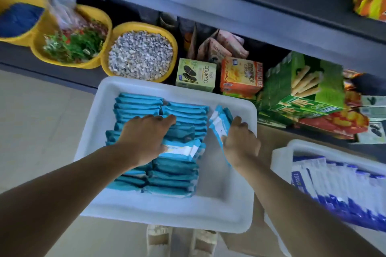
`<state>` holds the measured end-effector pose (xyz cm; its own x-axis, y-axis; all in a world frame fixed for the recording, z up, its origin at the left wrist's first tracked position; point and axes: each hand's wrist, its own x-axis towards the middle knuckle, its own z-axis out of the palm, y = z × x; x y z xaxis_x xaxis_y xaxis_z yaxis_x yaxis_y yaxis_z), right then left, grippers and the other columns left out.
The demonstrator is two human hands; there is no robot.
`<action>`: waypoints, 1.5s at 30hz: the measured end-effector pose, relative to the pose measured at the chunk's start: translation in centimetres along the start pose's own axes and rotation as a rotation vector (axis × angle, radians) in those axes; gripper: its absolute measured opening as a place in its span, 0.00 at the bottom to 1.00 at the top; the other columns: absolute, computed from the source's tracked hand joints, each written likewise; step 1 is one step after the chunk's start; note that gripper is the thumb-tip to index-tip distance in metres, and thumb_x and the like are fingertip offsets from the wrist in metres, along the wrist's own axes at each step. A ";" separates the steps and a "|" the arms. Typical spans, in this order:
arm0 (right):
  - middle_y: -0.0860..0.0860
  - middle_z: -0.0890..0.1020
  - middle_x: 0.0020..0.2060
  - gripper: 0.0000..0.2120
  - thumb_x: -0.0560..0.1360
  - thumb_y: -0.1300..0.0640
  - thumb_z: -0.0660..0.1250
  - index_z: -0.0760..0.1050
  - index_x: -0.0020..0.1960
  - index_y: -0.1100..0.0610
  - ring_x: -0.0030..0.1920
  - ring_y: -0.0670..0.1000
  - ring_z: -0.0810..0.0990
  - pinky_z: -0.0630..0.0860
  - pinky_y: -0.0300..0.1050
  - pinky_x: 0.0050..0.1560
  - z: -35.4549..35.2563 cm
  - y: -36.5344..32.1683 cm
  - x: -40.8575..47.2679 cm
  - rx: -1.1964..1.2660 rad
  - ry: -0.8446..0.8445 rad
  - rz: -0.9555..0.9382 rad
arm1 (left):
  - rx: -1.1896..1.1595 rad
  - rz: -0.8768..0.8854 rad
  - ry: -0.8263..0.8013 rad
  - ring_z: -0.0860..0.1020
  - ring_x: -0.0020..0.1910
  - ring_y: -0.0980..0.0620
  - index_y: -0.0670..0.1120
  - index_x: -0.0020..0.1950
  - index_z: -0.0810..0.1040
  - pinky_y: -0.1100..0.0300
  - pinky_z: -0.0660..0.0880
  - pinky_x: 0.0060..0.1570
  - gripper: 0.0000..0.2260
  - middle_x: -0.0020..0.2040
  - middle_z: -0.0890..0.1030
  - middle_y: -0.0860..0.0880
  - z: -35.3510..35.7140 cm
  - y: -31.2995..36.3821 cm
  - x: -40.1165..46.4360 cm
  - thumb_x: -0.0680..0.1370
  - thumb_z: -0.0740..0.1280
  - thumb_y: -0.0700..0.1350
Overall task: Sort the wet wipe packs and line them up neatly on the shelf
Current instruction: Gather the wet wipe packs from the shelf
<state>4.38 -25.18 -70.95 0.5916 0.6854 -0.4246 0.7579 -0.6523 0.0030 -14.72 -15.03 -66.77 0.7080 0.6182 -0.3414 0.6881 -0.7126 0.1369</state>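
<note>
Stood over a white tray (133,210) of teal wet wipe packs (179,173), ranked on edge in two columns. Left hand (146,142) lay flat across the rows, fingers (167,120) nearly straight and pressing, gripping nothing. Right hand (240,142) pinched a small bunch of packs (220,123), tilted, in the bare right-hand strip of the tray. Risk, as judged: loose pinch could have spilled the bunch; one pack (179,150) lying face-up could have jammed the row. Second tray (296,146) of blue-and-white packs (334,185) just right, so mixing sorts seemed possible. Farther off, biscuit boxes (240,77) and yellow bowls (142,54) crowded the shelf (229,12).
</note>
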 end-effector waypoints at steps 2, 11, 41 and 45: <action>0.56 0.74 0.57 0.22 0.76 0.56 0.66 0.62 0.66 0.60 0.56 0.58 0.77 0.73 0.48 0.44 1.6 -0.1 1.0 -0.019 0.006 -0.009 | 0.025 0.011 0.013 0.74 0.58 0.49 0.54 0.71 0.57 0.56 0.70 0.52 0.27 0.58 0.76 0.52 0.8 -0.3 0.2 0.76 0.65 0.56; 0.57 0.73 0.59 0.18 0.77 0.64 0.62 0.65 0.66 0.60 0.58 0.58 0.73 0.70 0.49 0.54 5.3 -0.1 4.4 -0.058 0.032 -0.262 | 0.041 0.037 0.032 0.74 0.59 0.51 0.55 0.72 0.55 0.57 0.70 0.52 0.28 0.62 0.75 0.54 2.5 -0.6 0.2 0.77 0.65 0.57; 0.57 0.78 0.37 0.15 0.57 0.69 0.75 0.77 0.41 0.62 0.39 0.59 0.78 0.75 0.47 0.39 0.9 6.2 6.0 -0.185 0.374 -0.669 | -0.010 0.092 -0.044 0.74 0.57 0.51 0.54 0.70 0.58 0.57 0.66 0.45 0.26 0.57 0.77 0.54 3.3 6.7 3.5 0.76 0.66 0.56; 0.61 0.79 0.45 0.19 0.61 0.78 0.64 0.77 0.49 0.66 0.46 0.61 0.78 0.76 0.50 0.44 -1.1 8.4 5.1 0.088 0.422 -0.535 | 0.016 0.142 -0.068 0.74 0.58 0.49 0.52 0.69 0.61 0.57 0.67 0.46 0.25 0.60 0.76 0.52 3.6 10.3 5.4 0.76 0.67 0.53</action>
<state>14.07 -26.85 -72.13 0.2125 0.9763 0.0421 0.9609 -0.2009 -0.1903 -4.38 -20.20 -70.51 0.7852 0.4878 -0.3816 0.5791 -0.7966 0.1733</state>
